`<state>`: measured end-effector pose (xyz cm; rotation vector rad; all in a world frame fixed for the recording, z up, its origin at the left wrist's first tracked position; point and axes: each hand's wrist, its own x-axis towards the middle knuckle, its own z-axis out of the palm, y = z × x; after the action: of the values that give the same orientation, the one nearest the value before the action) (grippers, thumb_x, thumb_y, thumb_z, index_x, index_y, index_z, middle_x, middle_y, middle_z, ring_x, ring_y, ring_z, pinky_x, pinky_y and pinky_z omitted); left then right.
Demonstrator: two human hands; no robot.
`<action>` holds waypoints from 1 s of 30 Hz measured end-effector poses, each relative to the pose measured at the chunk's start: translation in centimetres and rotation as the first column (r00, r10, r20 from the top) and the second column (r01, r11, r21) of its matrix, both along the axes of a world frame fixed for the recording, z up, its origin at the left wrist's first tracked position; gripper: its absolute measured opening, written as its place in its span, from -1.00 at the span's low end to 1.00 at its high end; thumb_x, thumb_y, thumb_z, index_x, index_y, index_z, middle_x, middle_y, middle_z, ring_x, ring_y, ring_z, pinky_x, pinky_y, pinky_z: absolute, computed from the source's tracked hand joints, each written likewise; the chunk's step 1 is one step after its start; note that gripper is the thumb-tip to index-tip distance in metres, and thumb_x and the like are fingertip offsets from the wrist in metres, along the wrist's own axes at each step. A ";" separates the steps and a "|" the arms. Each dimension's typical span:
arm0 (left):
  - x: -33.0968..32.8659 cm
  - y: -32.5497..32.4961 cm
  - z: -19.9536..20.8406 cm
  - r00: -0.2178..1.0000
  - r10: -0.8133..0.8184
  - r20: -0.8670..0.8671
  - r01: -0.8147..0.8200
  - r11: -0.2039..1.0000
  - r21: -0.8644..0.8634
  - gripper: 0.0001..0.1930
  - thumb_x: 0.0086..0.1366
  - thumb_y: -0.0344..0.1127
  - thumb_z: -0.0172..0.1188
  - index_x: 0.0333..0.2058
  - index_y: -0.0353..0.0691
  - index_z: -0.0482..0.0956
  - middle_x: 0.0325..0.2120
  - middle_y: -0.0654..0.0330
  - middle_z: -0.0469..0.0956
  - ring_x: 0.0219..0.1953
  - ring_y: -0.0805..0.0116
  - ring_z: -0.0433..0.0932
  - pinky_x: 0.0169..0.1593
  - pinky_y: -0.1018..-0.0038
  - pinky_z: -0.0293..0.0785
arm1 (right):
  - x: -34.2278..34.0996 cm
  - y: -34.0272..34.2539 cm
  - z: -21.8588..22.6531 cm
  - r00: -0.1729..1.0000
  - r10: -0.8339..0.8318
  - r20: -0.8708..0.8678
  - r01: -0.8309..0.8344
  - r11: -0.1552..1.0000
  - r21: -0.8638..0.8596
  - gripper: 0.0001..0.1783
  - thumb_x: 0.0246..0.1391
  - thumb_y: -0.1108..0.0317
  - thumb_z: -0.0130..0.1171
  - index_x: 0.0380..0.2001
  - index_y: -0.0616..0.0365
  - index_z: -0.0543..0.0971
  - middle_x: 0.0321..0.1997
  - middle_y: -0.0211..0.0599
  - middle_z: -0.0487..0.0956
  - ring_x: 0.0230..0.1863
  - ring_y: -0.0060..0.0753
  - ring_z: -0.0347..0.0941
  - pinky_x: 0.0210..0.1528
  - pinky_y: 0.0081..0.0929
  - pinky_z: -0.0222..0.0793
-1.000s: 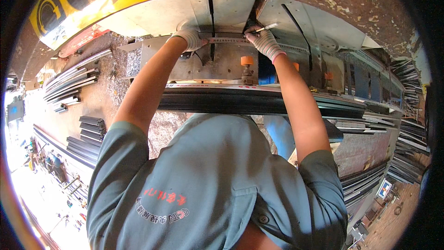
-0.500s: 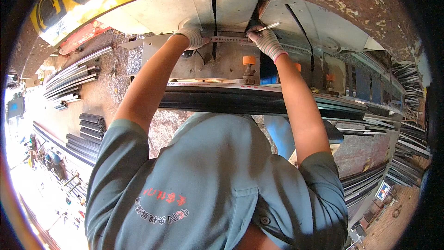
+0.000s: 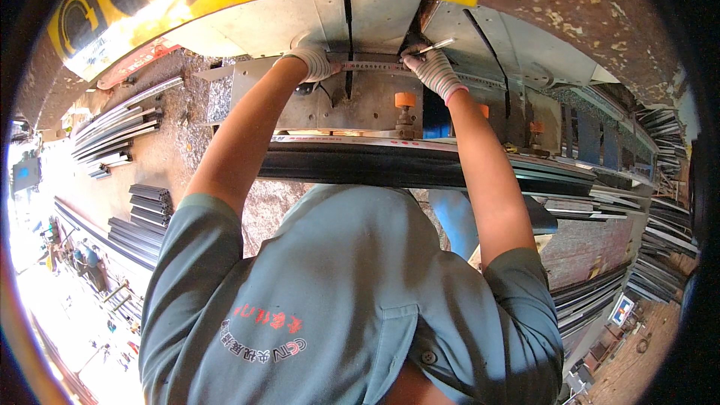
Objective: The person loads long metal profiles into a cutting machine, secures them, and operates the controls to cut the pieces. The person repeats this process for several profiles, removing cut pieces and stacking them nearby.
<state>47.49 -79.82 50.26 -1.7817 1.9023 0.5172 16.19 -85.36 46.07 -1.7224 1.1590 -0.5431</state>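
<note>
By the gloved left hand (image 3: 311, 65), whose closure cannot be told, the ruler (image 3: 379, 67) is touched on the metal surface (image 3: 367, 110); in the curled right hand (image 3: 427, 67) a pen (image 3: 441, 45) is held. Almost nothing has shifted, so the ruler is apparently kept steady.

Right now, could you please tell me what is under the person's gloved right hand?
A graduated strip shows on either side of the right hand, and a metal plate shows nearby; whatever lies beneath the hand is covered and cannot be seen.

cloth gloves (image 3: 437, 75), smth mtl tbl (image 3: 382, 22)
</note>
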 end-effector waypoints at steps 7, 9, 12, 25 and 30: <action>-0.5 -0.5 0.5 0.995 -0.058 0.078 0.050 0.994 0.095 -0.47 0.44 0.18 0.00 0.23 0.05 0.51 0.18 0.20 0.55 0.17 0.18 0.50 0.27 0.33 0.35 | 0.0 0.3 0.3 1.000 0.009 -0.003 -0.009 0.999 0.037 -0.84 0.20 0.37 0.27 -0.18 0.16 0.66 -0.32 -0.40 0.68 -0.28 -0.54 0.55 -0.14 -0.49 0.50; 0.0 -0.8 -0.5 0.994 -0.081 0.073 0.073 0.991 0.108 -0.48 0.45 0.18 -0.02 0.24 0.09 0.50 0.19 0.23 0.54 0.19 0.19 0.48 0.28 0.33 0.34 | 0.1 0.5 0.7 1.000 0.004 -0.022 -0.004 0.999 0.034 -0.84 0.20 0.36 0.27 -0.18 0.16 0.65 -0.31 -0.40 0.67 -0.28 -0.54 0.55 -0.13 -0.49 0.50; 0.4 -1.2 -1.9 0.991 -0.104 0.084 0.096 0.991 0.092 -0.48 0.46 0.19 -0.05 0.26 0.14 0.48 0.21 0.25 0.52 0.22 0.18 0.46 0.29 0.33 0.32 | 0.3 0.7 1.2 1.000 -0.004 -0.008 0.004 1.000 0.031 -0.84 0.20 0.36 0.27 -0.18 0.17 0.65 -0.30 -0.40 0.68 -0.27 -0.54 0.55 -0.13 -0.50 0.50; -0.6 0.1 1.0 0.998 -0.029 0.056 0.027 0.999 0.041 -0.41 0.43 0.27 -0.06 0.27 0.12 0.48 0.16 0.15 0.56 0.24 0.09 0.45 0.31 0.24 0.28 | 0.3 0.7 1.2 0.999 -0.022 -0.040 0.023 1.000 0.019 -0.75 0.18 0.24 0.29 -0.19 0.19 0.65 -0.27 -0.19 0.72 -0.22 -0.35 0.65 -0.09 -0.39 0.55; -0.4 -0.1 0.8 0.997 -0.058 0.048 0.056 0.997 0.044 -0.41 0.42 0.28 -0.05 0.26 0.15 0.49 0.17 0.14 0.55 0.22 0.06 0.47 0.31 0.27 0.29 | 0.2 1.3 2.1 1.000 -0.013 0.020 0.012 1.000 0.022 -0.78 0.16 0.25 0.28 -0.22 0.17 0.65 -0.30 -0.22 0.71 -0.25 -0.38 0.63 -0.10 -0.40 0.53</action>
<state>47.13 -79.93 51.02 -1.6933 1.8886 0.4848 16.43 -84.06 48.19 -1.6887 1.1578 -0.5529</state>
